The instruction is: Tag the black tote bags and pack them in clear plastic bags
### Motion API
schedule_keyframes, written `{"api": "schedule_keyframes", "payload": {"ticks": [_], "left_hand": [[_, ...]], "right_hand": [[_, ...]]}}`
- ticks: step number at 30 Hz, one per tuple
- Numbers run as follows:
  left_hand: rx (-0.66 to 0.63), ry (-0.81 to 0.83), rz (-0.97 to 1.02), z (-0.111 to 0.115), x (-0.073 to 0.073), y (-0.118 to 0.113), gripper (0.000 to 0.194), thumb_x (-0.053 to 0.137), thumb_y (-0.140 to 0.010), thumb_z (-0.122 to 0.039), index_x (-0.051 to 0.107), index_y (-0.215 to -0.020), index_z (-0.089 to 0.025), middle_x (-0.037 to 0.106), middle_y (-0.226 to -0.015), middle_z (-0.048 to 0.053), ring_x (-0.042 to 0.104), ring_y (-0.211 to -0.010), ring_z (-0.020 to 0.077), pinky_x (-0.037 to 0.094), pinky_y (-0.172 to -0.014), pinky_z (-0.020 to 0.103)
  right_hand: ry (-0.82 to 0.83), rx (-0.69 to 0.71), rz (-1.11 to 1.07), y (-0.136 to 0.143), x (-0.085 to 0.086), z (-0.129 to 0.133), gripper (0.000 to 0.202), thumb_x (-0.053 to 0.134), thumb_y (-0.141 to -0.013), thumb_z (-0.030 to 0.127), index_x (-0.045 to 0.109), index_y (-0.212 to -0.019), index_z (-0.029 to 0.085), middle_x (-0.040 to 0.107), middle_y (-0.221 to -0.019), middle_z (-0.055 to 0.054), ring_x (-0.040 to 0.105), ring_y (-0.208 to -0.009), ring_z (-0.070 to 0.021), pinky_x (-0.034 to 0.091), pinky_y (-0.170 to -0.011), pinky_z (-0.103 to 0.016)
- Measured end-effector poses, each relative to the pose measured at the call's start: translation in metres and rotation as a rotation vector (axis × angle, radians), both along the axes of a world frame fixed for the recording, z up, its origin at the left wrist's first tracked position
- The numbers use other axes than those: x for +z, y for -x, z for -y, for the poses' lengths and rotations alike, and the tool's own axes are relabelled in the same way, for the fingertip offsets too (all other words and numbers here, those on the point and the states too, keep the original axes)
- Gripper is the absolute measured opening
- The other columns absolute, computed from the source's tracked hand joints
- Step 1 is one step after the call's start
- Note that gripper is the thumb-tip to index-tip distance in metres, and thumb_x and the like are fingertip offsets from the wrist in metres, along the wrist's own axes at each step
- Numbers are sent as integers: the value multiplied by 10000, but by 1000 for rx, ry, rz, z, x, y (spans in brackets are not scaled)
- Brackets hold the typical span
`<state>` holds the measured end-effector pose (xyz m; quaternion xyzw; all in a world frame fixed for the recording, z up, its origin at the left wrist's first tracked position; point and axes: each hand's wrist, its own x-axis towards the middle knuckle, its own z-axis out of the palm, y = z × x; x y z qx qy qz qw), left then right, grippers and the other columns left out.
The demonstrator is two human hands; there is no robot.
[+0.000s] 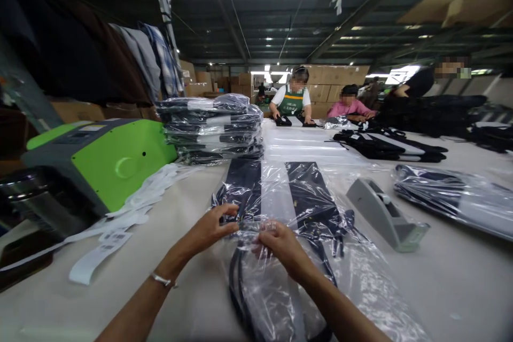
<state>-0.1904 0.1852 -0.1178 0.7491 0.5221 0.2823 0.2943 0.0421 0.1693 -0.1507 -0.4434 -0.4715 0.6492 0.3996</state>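
Observation:
In front of me on the table lies a dark garment (240, 184) with a pale strip down its middle, inside a clear plastic bag (276, 278). My right hand (280, 246) pinches the film of this bag near its centre. Just to the left, my left hand (214, 227) hovers at the bag's edge, thumb and fingers apart, with no film plainly held between them. Dark straps or cords (238, 278) show through the lower part of the film. A bracelet circles my left wrist.
A green label printer (124, 157) with a trailing label strip (100, 256) stands left, beside stacked bagged garments (212, 128). A grey tape dispenser (387, 214) and another bagged garment (452, 192) lie right. Co-workers (294, 99) handle dark items across the table.

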Motion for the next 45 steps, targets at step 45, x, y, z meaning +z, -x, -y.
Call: {"api": "schedule_keyframes", "payload": {"ticks": [45], "left_hand": [[48,-897,-558,-45,-156,-54,414,417,-998,-507,702,-1227,-313,704,-1298,28,658,-1196,263,517,-991,417]], "right_hand": [[-321,-173,868,-37,-26,-73,122,773,-681,260,790,-792,214,783,-792,-29,701,-722,-178,386,-587,-231]]}}
